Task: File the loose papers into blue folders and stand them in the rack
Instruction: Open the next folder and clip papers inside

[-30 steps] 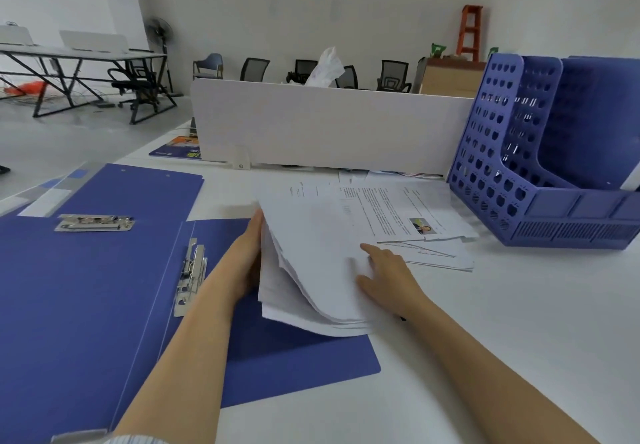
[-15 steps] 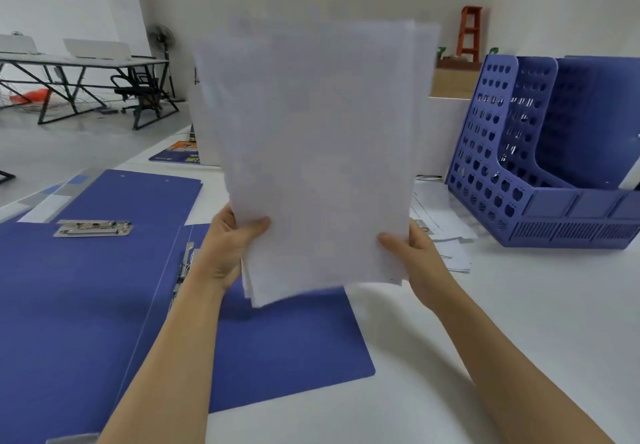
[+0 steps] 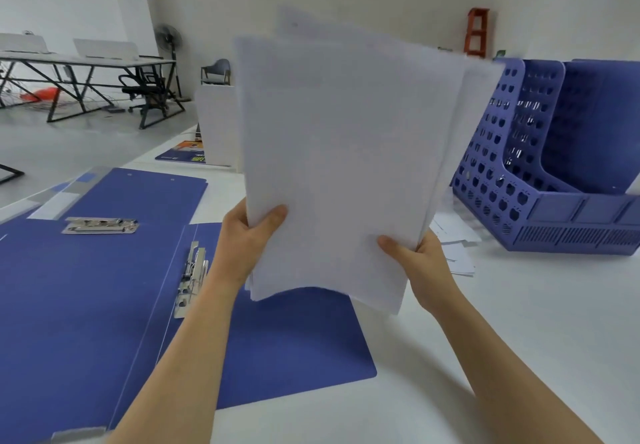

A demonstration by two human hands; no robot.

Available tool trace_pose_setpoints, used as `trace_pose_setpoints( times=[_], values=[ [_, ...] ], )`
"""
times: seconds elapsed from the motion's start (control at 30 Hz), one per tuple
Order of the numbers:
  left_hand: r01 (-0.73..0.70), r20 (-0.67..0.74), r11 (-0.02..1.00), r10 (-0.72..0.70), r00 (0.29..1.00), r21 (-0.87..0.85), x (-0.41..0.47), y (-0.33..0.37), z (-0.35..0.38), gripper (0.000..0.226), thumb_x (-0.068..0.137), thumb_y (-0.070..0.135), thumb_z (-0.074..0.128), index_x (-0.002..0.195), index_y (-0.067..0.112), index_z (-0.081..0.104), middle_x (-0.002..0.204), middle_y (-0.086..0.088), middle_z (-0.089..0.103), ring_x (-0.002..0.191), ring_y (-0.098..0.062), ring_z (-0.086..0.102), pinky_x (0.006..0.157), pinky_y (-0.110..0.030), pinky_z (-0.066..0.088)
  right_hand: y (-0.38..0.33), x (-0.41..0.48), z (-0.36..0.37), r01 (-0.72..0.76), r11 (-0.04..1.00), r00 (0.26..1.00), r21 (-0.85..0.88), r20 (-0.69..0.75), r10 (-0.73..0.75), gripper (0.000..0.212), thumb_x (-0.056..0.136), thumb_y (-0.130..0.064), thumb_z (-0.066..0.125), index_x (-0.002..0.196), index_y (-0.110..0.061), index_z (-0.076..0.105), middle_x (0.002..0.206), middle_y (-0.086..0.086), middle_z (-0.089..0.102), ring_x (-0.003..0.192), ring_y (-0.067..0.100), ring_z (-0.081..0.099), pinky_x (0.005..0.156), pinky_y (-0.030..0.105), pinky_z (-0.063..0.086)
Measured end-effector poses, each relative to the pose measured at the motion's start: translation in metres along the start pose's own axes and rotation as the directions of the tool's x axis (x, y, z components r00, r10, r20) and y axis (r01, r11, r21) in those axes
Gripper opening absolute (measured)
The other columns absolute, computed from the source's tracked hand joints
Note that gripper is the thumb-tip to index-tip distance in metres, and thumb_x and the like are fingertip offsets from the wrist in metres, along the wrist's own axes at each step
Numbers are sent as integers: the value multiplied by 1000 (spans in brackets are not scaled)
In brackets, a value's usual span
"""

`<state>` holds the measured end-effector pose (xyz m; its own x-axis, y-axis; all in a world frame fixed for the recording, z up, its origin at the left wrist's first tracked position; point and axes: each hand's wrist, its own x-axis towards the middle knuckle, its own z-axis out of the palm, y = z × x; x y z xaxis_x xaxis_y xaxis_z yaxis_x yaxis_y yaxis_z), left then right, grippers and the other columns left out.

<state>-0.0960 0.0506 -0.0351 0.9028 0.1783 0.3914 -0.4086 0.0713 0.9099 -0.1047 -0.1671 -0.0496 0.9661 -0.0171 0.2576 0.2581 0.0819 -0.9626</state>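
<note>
A stack of white papers [image 3: 339, 166] is held upright in front of me, above the table. My left hand [image 3: 247, 241] grips its lower left edge, thumb on the front. My right hand [image 3: 420, 260] grips the lower right edge the same way. Below the stack lies an open blue folder [image 3: 277, 339] with a metal clip [image 3: 192, 272] at its spine. A second open blue folder [image 3: 79, 287] with its own metal clip [image 3: 100, 226] lies to the left. The blue perforated rack [image 3: 540, 173] stands at the right. A few loose papers [image 3: 453, 246] lie beside it.
A white divider panel [image 3: 216, 125] stands behind the papers, mostly hidden. A colourful booklet [image 3: 185, 154] lies at its foot. White tabletop [image 3: 519, 322] stretches to the right and front. Desks, chairs and a fan stand far off at the left.
Both hands lifted the paper stack off the folder and stood it upright. Since half a second ago the sheets have fanned and tilted slightly to the right.
</note>
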Motion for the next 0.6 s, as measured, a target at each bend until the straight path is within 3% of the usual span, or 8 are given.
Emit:
trace_pose_setpoints(
  times=[0.1,0.17,0.23,0.33,0.43,0.5,0.6],
  values=[
    [7,136,995,7,991,-100,3,-3,-4,37,59,35,69,95,27,61,82,16,73,77,-1,68,62,-14,53,-3,1,-2,12,998,1000,58,-18,-11,32,79,-2,66,97,-27,56,97,-4,65,84,12,65,68,22,57],
    [77,152,982,-51,987,-171,4,-5,-7,45,51,38,68,93,23,62,80,13,74,73,-3,69,60,-17,54,-5,1,-3,3,994,1000,109,-28,0,29,81,-1,62,95,-26,58,94,-3,67,78,10,68,67,24,57],
    [169,163,966,-138,977,-196,4,-5,-8,40,49,33,72,85,18,64,72,11,74,66,-4,69,55,-20,55,-6,0,-2,-14,992,1000,125,-24,17,30,72,-5,73,91,-24,60,81,-8,71,70,7,69,60,22,57],
    [174,142,981,-160,977,-90,2,-5,-9,17,69,14,76,80,19,64,65,15,72,60,0,67,53,-16,54,-11,-1,-3,-9,994,1000,113,25,6,45,49,-35,83,88,-25,62,75,-13,73,70,9,69,57,21,56],
    [180,196,979,-158,968,-99,0,-4,-12,41,45,30,76,83,22,64,70,15,73,65,-1,69,57,-16,55,-15,-1,-4,22,993,999,114,35,-26,71,26,-59,85,86,-26,65,77,-11,74,70,8,70,58,22,56],
    [224,263,970,-192,946,-97,-1,-5,-12,52,38,31,73,88,24,63,75,14,74,69,-2,69,58,-16,55,-15,0,-6,9,992,1000,127,27,-12,56,37,-44,87,84,-24,65,73,-10,73,68,8,70,56,20,55],
    [247,298,967,-218,929,-60,0,-7,-11,36,55,20,72,90,26,64,80,13,75,74,-3,70,61,-16,55,-14,3,-10,-39,984,999,176,41,33,21,63,-21,62,84,-21,63,66,-11,72,62,5,68,54,20,55]
  ],
)
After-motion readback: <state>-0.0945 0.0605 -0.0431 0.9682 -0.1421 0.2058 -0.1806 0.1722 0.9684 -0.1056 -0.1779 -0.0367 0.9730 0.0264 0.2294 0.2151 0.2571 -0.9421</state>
